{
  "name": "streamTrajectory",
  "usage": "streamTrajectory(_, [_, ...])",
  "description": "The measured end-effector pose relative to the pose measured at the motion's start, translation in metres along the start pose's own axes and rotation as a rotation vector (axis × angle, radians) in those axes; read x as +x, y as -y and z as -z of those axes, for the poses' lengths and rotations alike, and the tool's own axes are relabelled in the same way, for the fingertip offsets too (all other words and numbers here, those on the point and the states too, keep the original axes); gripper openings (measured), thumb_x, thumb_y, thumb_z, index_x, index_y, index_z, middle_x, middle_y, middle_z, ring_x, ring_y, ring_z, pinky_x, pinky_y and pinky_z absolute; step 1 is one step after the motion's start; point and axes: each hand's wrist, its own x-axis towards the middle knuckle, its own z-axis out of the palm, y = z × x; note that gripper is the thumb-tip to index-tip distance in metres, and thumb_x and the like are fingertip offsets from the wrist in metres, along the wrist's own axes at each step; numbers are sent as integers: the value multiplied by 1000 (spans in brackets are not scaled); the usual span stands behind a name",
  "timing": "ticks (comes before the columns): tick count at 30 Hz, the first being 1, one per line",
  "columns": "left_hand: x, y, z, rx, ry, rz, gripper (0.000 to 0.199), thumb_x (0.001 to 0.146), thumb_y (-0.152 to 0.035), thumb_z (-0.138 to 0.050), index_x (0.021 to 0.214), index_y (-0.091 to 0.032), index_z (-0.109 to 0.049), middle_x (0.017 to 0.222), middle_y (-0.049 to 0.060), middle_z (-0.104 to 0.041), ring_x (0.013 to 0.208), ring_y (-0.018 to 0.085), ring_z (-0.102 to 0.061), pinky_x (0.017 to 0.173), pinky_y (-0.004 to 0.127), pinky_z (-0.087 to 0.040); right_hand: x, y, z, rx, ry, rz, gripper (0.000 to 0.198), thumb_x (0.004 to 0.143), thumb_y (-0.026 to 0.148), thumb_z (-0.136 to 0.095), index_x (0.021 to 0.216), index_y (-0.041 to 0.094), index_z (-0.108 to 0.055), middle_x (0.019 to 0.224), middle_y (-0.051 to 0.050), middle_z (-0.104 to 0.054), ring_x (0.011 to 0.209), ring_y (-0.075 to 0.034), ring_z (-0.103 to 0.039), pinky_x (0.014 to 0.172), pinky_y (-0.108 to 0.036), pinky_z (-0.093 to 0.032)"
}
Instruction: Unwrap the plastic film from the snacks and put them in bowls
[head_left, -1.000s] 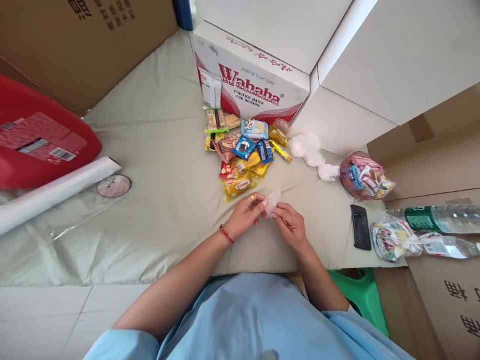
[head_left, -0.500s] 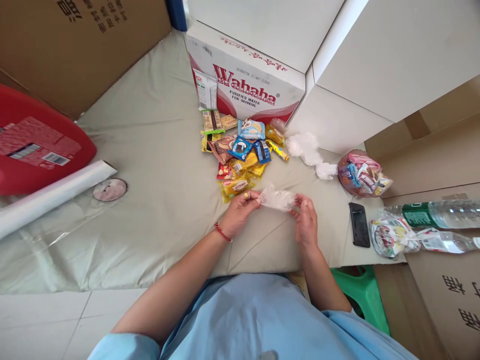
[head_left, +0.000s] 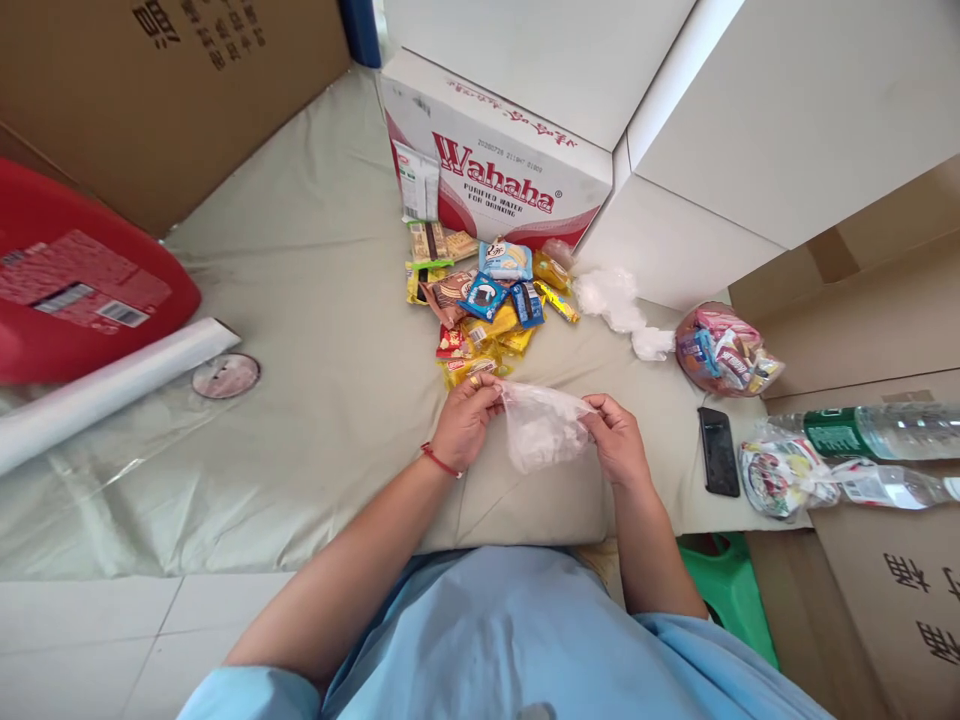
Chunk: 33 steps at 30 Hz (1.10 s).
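Clear bag (head_left: 546, 435) hangs wider vs 0.5 s ago; our L fingers (head_left: 484, 388) + R fingers (head_left: 604, 412) pinch its top edge. Ctn (head_left: 495, 160) reads "Wahaha Purified Water for Drinking".

Pale cloth-covd surface (head_left: 322, 380): snack pkts (head_left: 486, 297) piled nr mid, w/ Wahaha ctn (head_left: 495, 190) just behind. R side has crumpled clr plastic (head_left: 609, 298), a filled snack bag (head_left: 724, 350) & blk phone (head_left: 718, 452). On L, red jug (head_left: 90, 275) w/ wht roll (head_left: 112, 397) beside it.
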Motion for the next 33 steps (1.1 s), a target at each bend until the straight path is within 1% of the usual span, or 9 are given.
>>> streamTrajectory(4, [-4, 2, -4, 259, -119, -256, 38, 66, -31, -85, 91, -21, -57, 89, -2, -61, 78, 12, -55, 72, 24, -45, -8, 8, -3, 176, -38, -171, 40, 75, 55, -82, 77, 22, -59, 64, 7, -50, 51, -10, -47, 41, -20, -34])
streamTrajectory(6, [-9, 2, -5, 409, -96, -346, 32, 73, -36, -82, 85, -21, -58, 81, -3, -56, 72, 11, -48, 67, 24, -40, -11, 9, -9, 209, -87, -185, 44, 72, 56, -84, 75, 22, -57, 63, 8, -47, 49, -8, -44, 41, -20, -32])
streamTrajectory(9, [-18, 2, -6, 512, 182, -252, 40, 91, -54, -65, 74, -19, -60, 69, -3, -51, 65, 12, -43, 63, 26, -37, -14, 5, -21, 182, -103, -126, 44, 74, 58, -83, 75, 23, -57, 61, 8, -47, 49, -8, -41, 44, -21, -35])
streamTrajectory(11, [-21, 4, -8, 479, 333, -138, 48, 93, -63, -58, 79, -18, -63, 68, -2, -53, 64, 12, -44, 62, 27, -37, -16, 2, -29, 106, -37, -59, 40, 80, 58, -78, 77, 22, -61, 59, 7, -49, 50, -9, -43, 47, -22, -37])
streamTrajectory(14, [-20, 7, -11, 410, 335, -94, 48, 86, -66, -68, 89, -18, -64, 73, -2, -57, 66, 12, -48, 63, 26, -39, -19, 0, -38, -15, 109, 20, 33, 85, 53, -77, 84, 21, -70, 64, 4, -59, 55, -10, -50, 54, -23, -41])
streamTrajectory(18, [-14, 6, -9, 331, 300, -82, 47, 76, -60, -82, 81, -17, -62, 73, -2, -59, 68, 11, -50, 66, 25, -41, -19, 4, -38, 26, 239, 8, 31, 82, 50, -82, 92, 22, -76, 73, 1, -68, 65, -13, -59, 64, -26, -48])
streamTrajectory(24, [-11, -2, -2, 168, 230, 10, 44, 72, -52, -87, 80, -18, -62, 68, -5, -57, 62, 9, -48, 59, 23, -38, -8, 17, -5, 251, 22, -62, 31, 72, 46, -90, 83, 23, -73, 69, 2, -66, 62, -11, -58, 59, -23, -47])
streamTrajectory(28, [-12, -10, -1, -15, 163, 59, 43, 68, -46, -91, 75, -18, -60, 79, -2, -64, 73, 10, -59, 68, 22, -48, -4, 24, 32, 313, -129, -95, 36, 65, 43, -94, 81, 22, -69, 74, 3, -63, 64, -10, -58, 52, -19, -41])
streamTrajectory(33, [-12, -15, -2, -63, 102, 166, 52, 64, -50, -93, 80, -19, -55, 88, -1, -70, 80, 19, -74, 69, 30, -58, -2, 12, 72, 30, -294, -41, 42, 66, 53, -88, 83, 21, -66, 73, 2, -60, 62, -12, -54, 52, -22, -42])
